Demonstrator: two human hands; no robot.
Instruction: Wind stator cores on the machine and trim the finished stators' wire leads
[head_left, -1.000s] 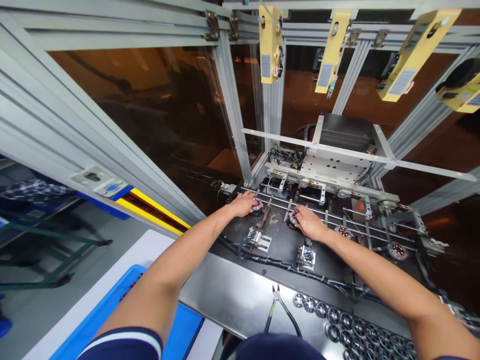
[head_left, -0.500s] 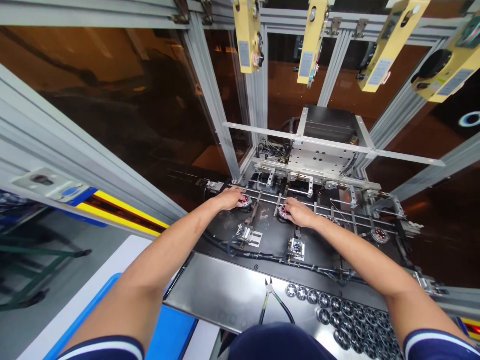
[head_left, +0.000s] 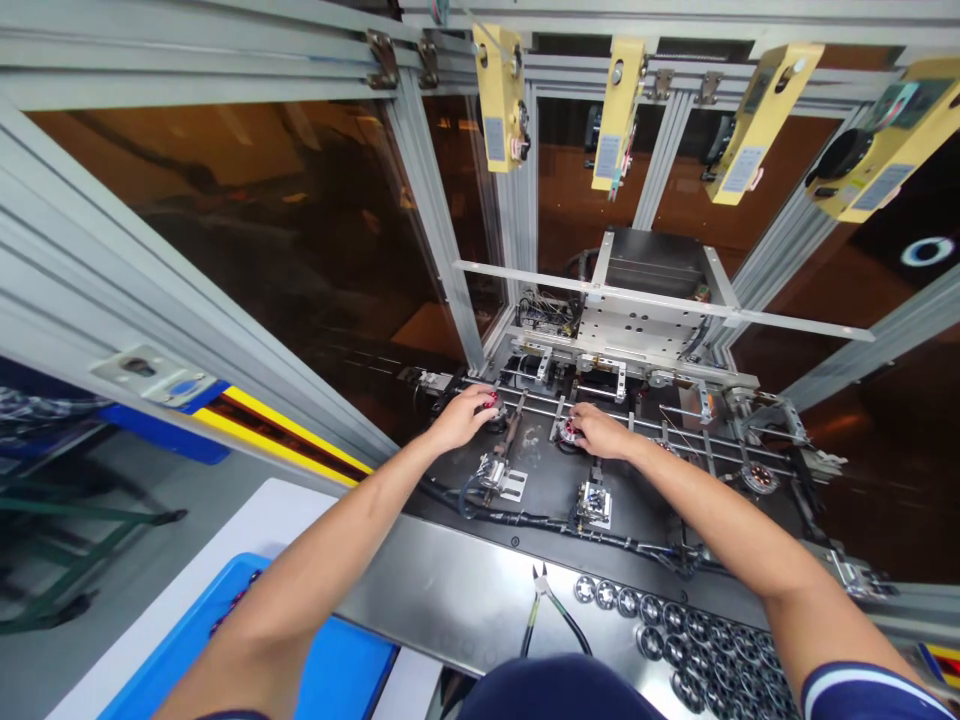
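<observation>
My left hand [head_left: 463,418] is closed on a small round part with red segments [head_left: 490,400], perhaps a wound motor stator. It holds this part just above a dark round holder [head_left: 495,422] at the left of the machine bed. My right hand [head_left: 600,432] has its fingers curled around a second round part, red with a silver rim [head_left: 568,431], which sits in the neighbouring holder. My fingers hide some of both parts. Farther right, a similar round part [head_left: 759,478] rests in its own holder, and another lies partly behind my right forearm.
Cutting pliers [head_left: 541,590] and rows of dark metal rings [head_left: 697,625] lie on the steel ledge [head_left: 427,570]. A blue tray [head_left: 349,665] with red parts stands at lower left. Yellow brackets [head_left: 615,120] hang overhead, and a metal bar [head_left: 660,295] crosses behind the bed.
My left hand has drawn back a little toward me, and the red part has come up from its holder. My right hand stays at the second part. The head view has shifted slightly.
</observation>
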